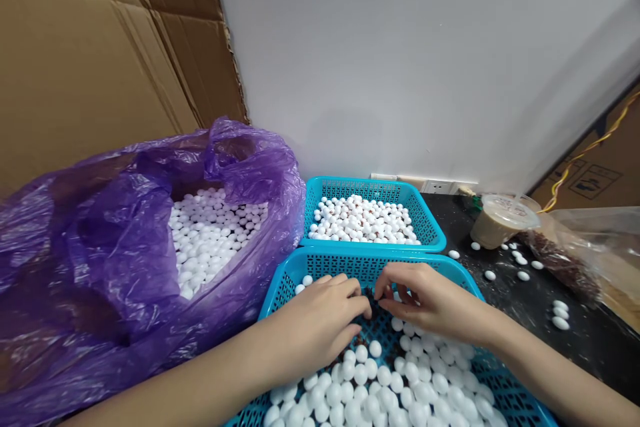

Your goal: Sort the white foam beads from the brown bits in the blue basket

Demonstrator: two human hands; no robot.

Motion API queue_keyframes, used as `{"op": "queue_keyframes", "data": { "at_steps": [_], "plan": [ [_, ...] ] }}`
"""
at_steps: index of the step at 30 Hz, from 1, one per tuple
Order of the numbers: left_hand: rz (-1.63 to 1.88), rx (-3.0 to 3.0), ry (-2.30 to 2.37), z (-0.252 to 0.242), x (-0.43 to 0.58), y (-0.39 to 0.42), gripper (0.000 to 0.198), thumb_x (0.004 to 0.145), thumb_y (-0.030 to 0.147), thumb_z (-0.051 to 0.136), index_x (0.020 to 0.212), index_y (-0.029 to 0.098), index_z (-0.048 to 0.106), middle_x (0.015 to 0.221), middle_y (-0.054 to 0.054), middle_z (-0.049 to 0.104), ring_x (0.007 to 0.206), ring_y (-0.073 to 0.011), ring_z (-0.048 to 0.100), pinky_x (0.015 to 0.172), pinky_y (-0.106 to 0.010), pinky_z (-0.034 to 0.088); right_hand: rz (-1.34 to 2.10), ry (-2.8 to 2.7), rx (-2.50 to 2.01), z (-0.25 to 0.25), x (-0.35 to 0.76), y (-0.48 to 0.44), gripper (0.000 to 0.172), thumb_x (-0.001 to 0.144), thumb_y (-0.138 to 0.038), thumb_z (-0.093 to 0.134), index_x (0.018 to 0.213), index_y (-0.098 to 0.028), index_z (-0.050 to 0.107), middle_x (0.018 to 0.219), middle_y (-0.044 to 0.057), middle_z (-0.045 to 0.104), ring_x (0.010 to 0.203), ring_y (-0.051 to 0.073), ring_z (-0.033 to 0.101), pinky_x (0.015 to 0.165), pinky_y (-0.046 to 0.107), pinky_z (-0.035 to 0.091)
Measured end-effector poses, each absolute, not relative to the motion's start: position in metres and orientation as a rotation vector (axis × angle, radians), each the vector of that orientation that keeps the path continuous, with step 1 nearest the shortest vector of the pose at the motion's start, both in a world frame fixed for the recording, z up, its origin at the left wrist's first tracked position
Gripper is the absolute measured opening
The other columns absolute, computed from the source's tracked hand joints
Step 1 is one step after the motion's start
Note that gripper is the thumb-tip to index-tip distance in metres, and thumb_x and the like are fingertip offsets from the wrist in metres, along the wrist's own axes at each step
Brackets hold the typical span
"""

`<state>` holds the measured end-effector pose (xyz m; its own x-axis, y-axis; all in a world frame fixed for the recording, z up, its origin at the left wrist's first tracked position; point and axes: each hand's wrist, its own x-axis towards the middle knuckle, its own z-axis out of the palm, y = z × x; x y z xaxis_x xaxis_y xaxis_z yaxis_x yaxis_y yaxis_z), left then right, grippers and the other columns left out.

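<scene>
a black table (505, 293) meets a white wall (400, 47), with cardboard (75, 47) far left of the fingers. the left hand (320, 323) and right hand (433, 303) rest in the near blue basket (280, 287), fingers (350, 290) curled close, tips meeting at a small dark bit (371, 293); whether they pinch it i cannot tell. white beads (380, 387) lie just beneath the fingers.

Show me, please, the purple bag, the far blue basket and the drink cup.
purple bag (100, 260), head view, crinkled near side.
far blue basket (429, 217), head view, right wall.
drink cup (495, 230), head view, its side.
</scene>
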<state>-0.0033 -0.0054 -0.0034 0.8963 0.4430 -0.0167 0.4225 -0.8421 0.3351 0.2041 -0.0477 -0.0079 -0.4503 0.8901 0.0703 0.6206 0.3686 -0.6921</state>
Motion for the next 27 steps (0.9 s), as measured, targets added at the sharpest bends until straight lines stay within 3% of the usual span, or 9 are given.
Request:
{"op": "queue_keyframes", "data": {
  "at_steps": [10,18,27],
  "plan": [
    [0.125,2.741,0.624,0.001,-0.002,-0.006,0.004,0.079,0.016,0.055,0.075,0.017,0.056,0.079,0.000,0.054,0.076,-0.0174,0.050,0.064,-0.028,0.036,0.794,-2.364,-1.327,-0.010,0.203,-0.049,0.013,0.080,-0.011,0.050,0.086,-0.019,0.059,0.074,-0.001,0.059,0.060,0.010,0.049,0.053,0.021,0.032],
    [0.087,2.773,0.637,-0.001,-0.002,-0.007,0.014,0.079,0.015,0.054,0.093,0.017,0.057,0.089,-0.003,0.057,0.086,-0.0194,0.052,0.072,-0.030,0.040,0.809,-2.373,-1.309,-0.010,0.204,-0.049,0.015,0.079,-0.010,0.050,0.086,-0.019,0.060,0.074,-0.001,0.059,0.061,0.010,0.050,0.054,0.022,0.034],
    [0.056,2.817,0.591,-0.010,-0.001,-0.004,0.018,0.086,0.009,0.043,0.088,0.017,0.059,0.082,-0.002,0.059,0.078,-0.0170,0.054,0.068,-0.029,0.038,0.807,-2.380,-1.320,-0.009,0.203,-0.049,0.015,0.079,-0.011,0.050,0.086,-0.020,0.061,0.073,-0.001,0.060,0.060,0.010,0.050,0.053,0.022,0.034]
  ]
}}
